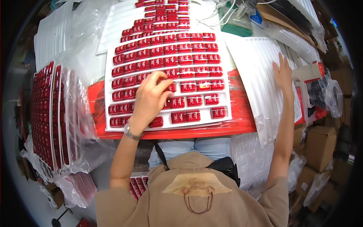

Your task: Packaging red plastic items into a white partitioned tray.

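Left hand [151, 96] curled — right hand [283, 72] flat

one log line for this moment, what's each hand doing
left hand: fingers down on small red packets in white plastic tray | right hand: flat on stack of white trays

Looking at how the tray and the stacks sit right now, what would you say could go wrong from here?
1. The white tray of red pieces lies near the table's front edge; a push from the left hand might slide it off.
2. The right hand presses a fanned stack of clear trays that overhangs the edge; it may slip.
3. The bagged full trays stand on edge at left and could topple.
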{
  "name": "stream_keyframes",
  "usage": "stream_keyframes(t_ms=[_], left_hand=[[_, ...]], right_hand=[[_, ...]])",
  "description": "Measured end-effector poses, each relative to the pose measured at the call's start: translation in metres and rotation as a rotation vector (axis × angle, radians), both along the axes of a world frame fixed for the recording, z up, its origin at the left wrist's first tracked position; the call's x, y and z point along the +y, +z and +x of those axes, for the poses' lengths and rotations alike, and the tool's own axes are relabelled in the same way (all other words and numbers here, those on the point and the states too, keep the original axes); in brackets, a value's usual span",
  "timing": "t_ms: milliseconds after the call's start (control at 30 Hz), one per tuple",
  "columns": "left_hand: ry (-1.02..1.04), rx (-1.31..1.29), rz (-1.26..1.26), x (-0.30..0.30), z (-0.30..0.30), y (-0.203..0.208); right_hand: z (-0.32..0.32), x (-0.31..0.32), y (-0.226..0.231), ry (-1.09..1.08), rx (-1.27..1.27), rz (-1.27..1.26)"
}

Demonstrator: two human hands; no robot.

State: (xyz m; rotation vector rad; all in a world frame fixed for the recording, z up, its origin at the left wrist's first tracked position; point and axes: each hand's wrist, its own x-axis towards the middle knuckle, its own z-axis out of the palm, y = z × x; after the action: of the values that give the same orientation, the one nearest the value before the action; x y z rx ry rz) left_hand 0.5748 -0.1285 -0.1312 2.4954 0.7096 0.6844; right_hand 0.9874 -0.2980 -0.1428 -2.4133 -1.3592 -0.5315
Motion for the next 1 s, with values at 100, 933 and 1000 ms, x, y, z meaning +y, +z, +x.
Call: stream_keyframes(t_ms=[100,933,1000], left_hand=[[-0.030,0.082,0.007,-0.001,0.004,-0.013],[0.207,-0.398,-0.457,-0.012,-0.072,-0.005],[0.203,-0.400,-0.512,-0.016,-0.066,-0.006]], right_hand=[[0.006,-0.001,-0.012,-0.181,0.036,-0.550],[-0.046,0.004,0.009,-0.195,0.226,-0.560],[-0.036,-0.010,0.003,-0.044,0.095,-0.505]])
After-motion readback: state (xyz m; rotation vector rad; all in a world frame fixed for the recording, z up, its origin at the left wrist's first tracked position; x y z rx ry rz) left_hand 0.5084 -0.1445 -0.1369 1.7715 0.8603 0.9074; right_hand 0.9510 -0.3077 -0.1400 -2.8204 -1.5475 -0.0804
